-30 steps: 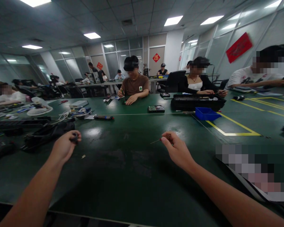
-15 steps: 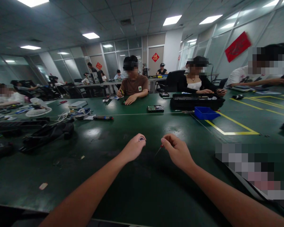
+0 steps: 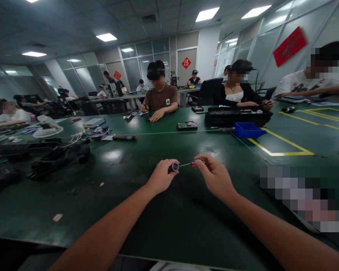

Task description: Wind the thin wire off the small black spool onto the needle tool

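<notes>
My left hand (image 3: 161,175) is closed around a small dark round part (image 3: 174,166) with a pale ring at its end. My right hand (image 3: 213,174) pinches a thin screwdriver (image 3: 190,164) with a red grip, and its metal tip points left into the round part. Both hands hover just above the middle of the green table (image 3: 147,210), a short gap between them.
Black bags and cables (image 3: 59,156) lie at the left. A blue bin (image 3: 248,130) and a black tray (image 3: 237,116) stand at the back right beside yellow floor-tape lines (image 3: 282,145). A circuit board (image 3: 187,125) lies mid-table. Other people sit working across the table.
My left hand came from the black bags at the left to the middle with the round part. The screwdriver tip now meets that part. My right hand barely moved.
</notes>
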`<state>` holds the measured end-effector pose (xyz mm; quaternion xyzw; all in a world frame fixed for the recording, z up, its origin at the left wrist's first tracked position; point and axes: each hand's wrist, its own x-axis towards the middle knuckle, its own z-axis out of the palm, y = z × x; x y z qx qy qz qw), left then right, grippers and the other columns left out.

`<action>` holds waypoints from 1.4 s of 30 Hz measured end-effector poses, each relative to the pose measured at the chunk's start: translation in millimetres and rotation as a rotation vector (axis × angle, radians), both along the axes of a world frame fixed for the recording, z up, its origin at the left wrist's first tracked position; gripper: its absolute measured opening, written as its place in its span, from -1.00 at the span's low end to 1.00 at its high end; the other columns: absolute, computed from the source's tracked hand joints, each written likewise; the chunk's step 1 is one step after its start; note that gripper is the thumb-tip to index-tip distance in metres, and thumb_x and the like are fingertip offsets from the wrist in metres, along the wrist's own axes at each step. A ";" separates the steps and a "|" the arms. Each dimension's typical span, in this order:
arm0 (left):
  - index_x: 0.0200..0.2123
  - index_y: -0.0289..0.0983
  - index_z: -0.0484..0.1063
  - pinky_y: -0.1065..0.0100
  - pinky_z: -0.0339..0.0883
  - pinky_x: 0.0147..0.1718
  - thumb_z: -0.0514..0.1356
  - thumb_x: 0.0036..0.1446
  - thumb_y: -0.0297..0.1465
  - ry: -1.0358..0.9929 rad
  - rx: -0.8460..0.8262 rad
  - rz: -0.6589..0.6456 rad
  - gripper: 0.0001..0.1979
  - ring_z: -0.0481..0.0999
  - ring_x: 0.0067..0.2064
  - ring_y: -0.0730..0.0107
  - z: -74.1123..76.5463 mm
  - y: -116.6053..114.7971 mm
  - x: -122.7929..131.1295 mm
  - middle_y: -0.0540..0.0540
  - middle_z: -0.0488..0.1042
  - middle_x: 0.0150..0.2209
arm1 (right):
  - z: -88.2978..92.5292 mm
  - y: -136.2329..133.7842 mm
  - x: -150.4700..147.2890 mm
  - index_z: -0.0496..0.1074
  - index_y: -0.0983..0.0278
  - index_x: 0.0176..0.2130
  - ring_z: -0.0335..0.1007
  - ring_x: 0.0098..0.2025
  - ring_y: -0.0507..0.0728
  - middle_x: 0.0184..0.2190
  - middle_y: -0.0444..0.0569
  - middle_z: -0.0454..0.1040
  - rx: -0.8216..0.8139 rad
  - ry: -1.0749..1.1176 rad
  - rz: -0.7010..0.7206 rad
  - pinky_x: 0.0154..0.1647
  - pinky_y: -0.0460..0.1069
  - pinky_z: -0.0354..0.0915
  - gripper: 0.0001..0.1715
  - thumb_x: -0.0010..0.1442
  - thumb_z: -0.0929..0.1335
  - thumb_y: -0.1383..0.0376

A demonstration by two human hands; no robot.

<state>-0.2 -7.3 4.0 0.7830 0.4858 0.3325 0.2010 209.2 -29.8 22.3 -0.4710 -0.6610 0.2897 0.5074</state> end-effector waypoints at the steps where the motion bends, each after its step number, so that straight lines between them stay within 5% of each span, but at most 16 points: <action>1: -0.05 -0.16 0.46 0.16 0.26 0.04 0.27 0.12 -0.50 -0.003 -0.009 0.000 -0.69 0.43 0.00 0.18 0.7 -0.8 0.6 -0.06 0.51 -0.07 | -0.7 0.5 0.0 0.45 0.20 -0.14 0.56 -0.19 0.20 -0.26 0.00 0.61 0.005 -0.007 -0.008 -0.13 0.11 0.41 -0.71 0.29 0.30 0.08; 7: -0.05 -0.20 0.47 0.17 0.28 0.03 0.29 0.10 -0.51 -0.031 -0.041 0.049 -0.68 0.45 0.00 0.20 4.4 -3.0 1.7 -0.08 0.53 -0.06 | 1.1 1.1 1.9 0.46 0.21 -0.15 0.55 -0.22 0.17 -0.27 -0.01 0.61 0.011 -0.046 -0.013 -0.19 0.07 0.38 -0.69 0.30 0.29 0.06; 12: -0.04 -0.19 0.49 0.18 0.28 0.02 0.32 0.09 -0.49 -0.026 -0.024 0.048 -0.67 0.46 -0.01 0.21 4.5 -1.8 -1.1 -0.06 0.54 -0.08 | 8.0 -2.2 3.4 0.43 0.21 -0.46 0.38 -0.53 0.10 -0.57 -0.11 0.48 0.015 -0.228 -0.081 -0.46 0.00 0.23 -0.59 0.21 0.35 -0.04; 19: -0.01 -0.16 0.49 0.15 0.28 0.00 0.33 0.09 -0.46 0.017 0.007 0.008 -0.64 0.46 -0.02 0.19 0.3 -0.1 -3.9 -0.06 0.55 -0.07 | 8.8 -4.6 3.0 0.40 0.20 -0.18 0.47 -0.32 0.12 -0.39 -0.10 0.52 0.080 -0.199 0.093 -0.26 0.01 0.30 -0.80 0.30 0.26 0.18; 24: -0.02 -0.17 0.50 0.16 0.27 0.02 0.34 0.09 -0.45 0.037 0.023 -0.016 -0.65 0.46 -0.03 0.20 0.3 -0.8 -2.3 -0.07 0.55 -0.07 | 5.9 -4.2 1.7 0.42 0.20 -0.23 0.32 -0.52 0.08 -0.55 -0.16 0.38 0.008 -0.236 0.017 -0.46 -0.01 0.17 -0.63 0.37 0.17 0.06; 29: -0.02 -0.17 0.49 0.15 0.26 0.02 0.33 0.09 -0.44 0.035 0.013 -0.006 -0.65 0.46 -0.02 0.19 2.3 -1.5 -3.4 -0.07 0.55 -0.07 | 4.9 -3.8 2.6 0.38 0.19 -0.03 0.36 -0.42 0.11 -0.43 -0.12 0.44 -0.006 -0.214 0.035 -0.41 0.00 0.20 -0.67 0.37 0.16 0.16; 32: -0.02 -0.17 0.49 0.15 0.26 0.03 0.32 0.10 -0.44 0.036 0.012 0.014 -0.66 0.47 -0.02 0.19 2.5 -1.1 -5.2 -0.08 0.55 -0.07 | 4.6 -3.8 2.7 0.42 0.19 -0.13 0.37 -0.38 0.12 -0.44 -0.10 0.42 -0.018 -0.202 0.085 -0.34 0.02 0.23 -0.64 0.38 0.13 0.12; 36: 0.00 -0.16 0.48 0.06 0.23 0.07 0.31 0.12 -0.40 0.084 0.008 0.028 -0.66 0.47 -0.02 0.15 2.5 -0.4 -5.4 -0.10 0.55 -0.06 | 2.8 -2.0 -0.9 0.39 0.20 -0.12 0.42 -0.31 0.14 -0.32 -0.05 0.49 -0.070 -0.062 0.023 -0.27 0.05 0.30 -0.73 0.32 0.23 0.12; 42: 0.03 -0.10 0.46 -0.17 -0.14 0.25 0.29 0.15 -0.37 0.172 0.063 0.043 -0.65 0.40 0.09 0.11 8.2 -1.2 -3.0 -0.07 0.52 0.00 | -8.3 14.6 -1.8 0.43 0.24 -0.24 0.46 -0.31 0.15 -0.38 -0.01 0.49 -0.280 0.428 0.046 -0.14 0.13 0.43 -0.63 0.23 0.31 0.00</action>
